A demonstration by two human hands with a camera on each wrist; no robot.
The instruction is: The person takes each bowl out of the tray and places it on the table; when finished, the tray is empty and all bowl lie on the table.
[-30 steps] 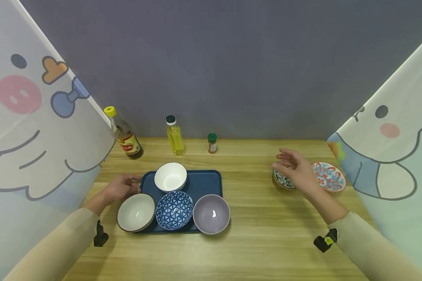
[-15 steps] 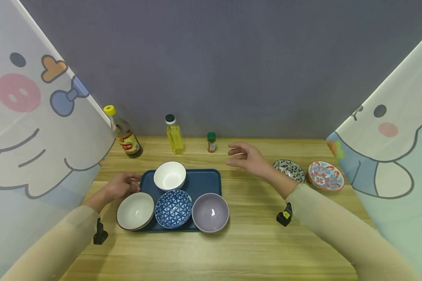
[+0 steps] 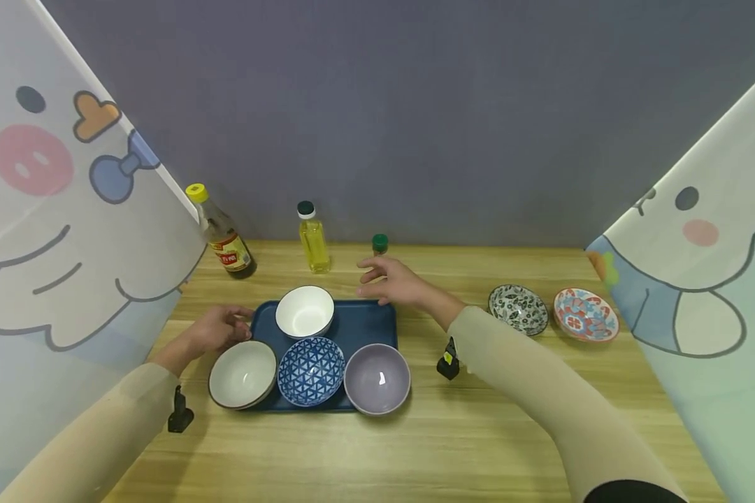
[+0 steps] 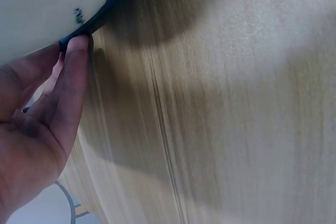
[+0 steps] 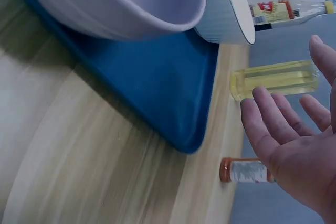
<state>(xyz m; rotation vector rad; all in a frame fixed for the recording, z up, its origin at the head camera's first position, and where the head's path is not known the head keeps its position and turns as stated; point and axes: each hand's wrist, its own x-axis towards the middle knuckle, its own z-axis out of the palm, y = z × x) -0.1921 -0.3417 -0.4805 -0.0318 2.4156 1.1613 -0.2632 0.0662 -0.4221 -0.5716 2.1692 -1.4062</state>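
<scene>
At the left rim of the blue tray [image 3: 365, 321], my left hand [image 3: 217, 330] pinches the edge between thumb and fingers, as the left wrist view shows. On the tray stand a white bowl [image 3: 305, 313], a blue-and-white patterned bowl [image 3: 311, 372], a purple bowl [image 3: 377, 381] and a cream bowl [image 3: 243, 375] with a dark rim. The cream bowl sits at the front left corner, overhanging it. My right hand [image 3: 391, 281] hovers over the tray's back right corner, fingers spread and holding nothing. It partly covers a small green-capped spice jar [image 3: 380, 244].
A soy sauce bottle [image 3: 228, 241] with a yellow cap and an oil bottle [image 3: 314, 241] stand along the back by the grey wall. To the right lie a black-and-white patterned dish [image 3: 519, 309] and a red-and-blue patterned dish [image 3: 585, 316]. Printed curtains flank the table.
My right hand has swept left from above the black-and-white dish, which is now uncovered, to the tray's back right corner. My left hand stays at the tray's left rim.
</scene>
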